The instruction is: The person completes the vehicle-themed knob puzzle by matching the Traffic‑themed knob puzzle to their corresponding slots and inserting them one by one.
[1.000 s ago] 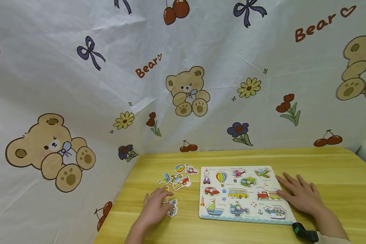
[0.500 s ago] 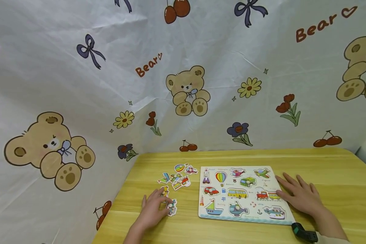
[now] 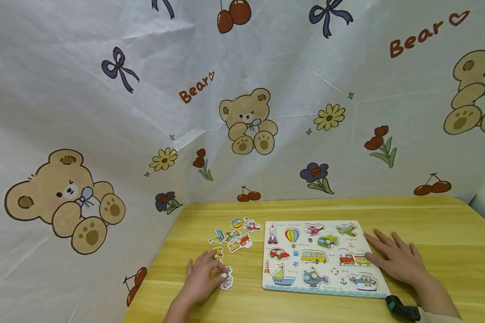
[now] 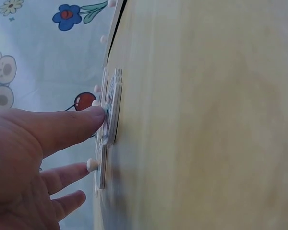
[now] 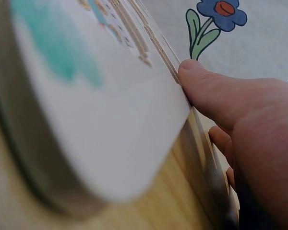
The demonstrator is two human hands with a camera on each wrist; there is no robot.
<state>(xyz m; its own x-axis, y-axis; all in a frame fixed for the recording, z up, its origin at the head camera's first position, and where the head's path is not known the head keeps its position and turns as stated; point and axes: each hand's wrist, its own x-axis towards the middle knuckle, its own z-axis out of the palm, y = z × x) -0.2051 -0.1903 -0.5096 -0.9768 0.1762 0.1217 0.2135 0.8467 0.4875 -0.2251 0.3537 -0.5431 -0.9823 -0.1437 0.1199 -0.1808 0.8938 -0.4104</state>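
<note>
My left hand (image 3: 201, 277) is at the left of the table, thumb and index finger pinching the knob of a ship puzzle piece (image 3: 228, 280). In the left wrist view the thumb (image 4: 81, 123) meets the piece beside its knob; the index finger is hidden behind it. The other fingers extend over a yellow bus-like piece (image 3: 218, 253), partly covered. My right hand (image 3: 398, 258) lies with fingers spread at the right edge of the white puzzle board (image 3: 307, 285), its thumb touching the board's edge beside the train picture.
Beyond the left hand lie several knobbed pieces: a balloon (image 3: 237, 223), a helicopter (image 3: 252, 225), a sailboat (image 3: 217, 236), a plane (image 3: 232, 235) and a train (image 3: 239, 243). A bear-patterned cloth (image 3: 283, 175) hangs behind the wooden table (image 3: 242, 309).
My left thumb and index finger have closed in on the ship piece, which has shifted slightly toward me. The right hand and the board have stayed in place.
</note>
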